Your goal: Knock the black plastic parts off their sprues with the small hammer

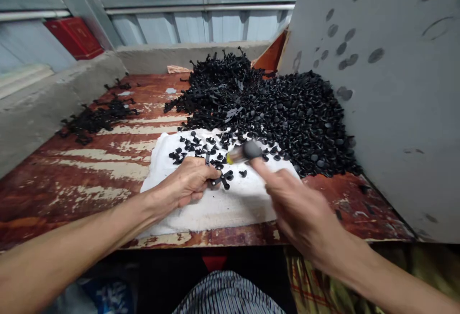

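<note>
My left hand [192, 180] is closed, thumb and fingers pinching a small black branched plastic piece [225, 179] with rounded ends, low over a white cloth [230, 211]. In my right hand [298, 204] is a mallet [251, 150], its head dark and round on one side and yellow at the other end. The mallet is blurred by motion, and most of its handle is hidden by the hand. The head hovers to the upper right of the branched piece, apart from it. Loose black mushroom-shaped plastic parts [181, 153] lie scattered on the cloth around and beyond my left hand.
Behind the cloth rises a big heap of black plastic parts [302, 117], with branched pieces [223, 74] at the back. More branched pieces [98, 115] lie at the left on the worn red-brown table [89, 175]. A grey panel [395, 113] stands along the right side.
</note>
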A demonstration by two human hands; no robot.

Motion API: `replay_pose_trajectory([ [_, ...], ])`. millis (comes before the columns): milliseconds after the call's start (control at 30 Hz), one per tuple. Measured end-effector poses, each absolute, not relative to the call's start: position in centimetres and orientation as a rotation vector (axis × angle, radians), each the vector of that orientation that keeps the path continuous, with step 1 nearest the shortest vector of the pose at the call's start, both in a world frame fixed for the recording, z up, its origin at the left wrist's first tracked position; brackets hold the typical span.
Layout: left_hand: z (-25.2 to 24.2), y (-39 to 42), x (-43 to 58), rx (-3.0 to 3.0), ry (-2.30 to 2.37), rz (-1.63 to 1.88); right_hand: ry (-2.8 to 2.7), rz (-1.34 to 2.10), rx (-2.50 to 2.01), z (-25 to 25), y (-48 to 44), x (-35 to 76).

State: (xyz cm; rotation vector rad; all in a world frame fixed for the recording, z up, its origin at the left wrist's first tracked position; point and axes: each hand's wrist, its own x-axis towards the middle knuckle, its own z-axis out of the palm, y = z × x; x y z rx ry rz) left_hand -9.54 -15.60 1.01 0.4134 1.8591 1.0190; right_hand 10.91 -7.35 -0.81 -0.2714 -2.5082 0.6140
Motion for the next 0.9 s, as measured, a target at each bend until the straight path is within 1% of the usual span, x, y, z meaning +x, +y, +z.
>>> replay_pose_trajectory([
  [100,1.1,-15.8,-9.6,0.422,1.839,1.04,-2.587,0.616,-0.29,-1.6,-7.0,10.8],
  [267,1.7,-17.2,-11.2,0.355,1.721,1.121,-2.436,0.583,-0.32,-1.4,-6.3,10.9],
  [367,1.9,-18.3,-12.4,0.344,1.705,1.161,-2.502,0.59,-0.324,-1.5,-6.4,10.8],
  [467,1.9,-19.0,-12.7,0.455,1.714,1.062,-2.553,0.614,-0.302,-1.6,-6.6,10.2],
  [667,1.1,-19.0,-12.3,0.794,1.588,0.863,-2.537,0.628,-0.296,-1.2,-6.1,8.9],
  [900,0.4,-17.9,-12.9,1.07,1.611,0.655,-2.545,0.687,-0.331,-1.6,-6.3,9.4],
])
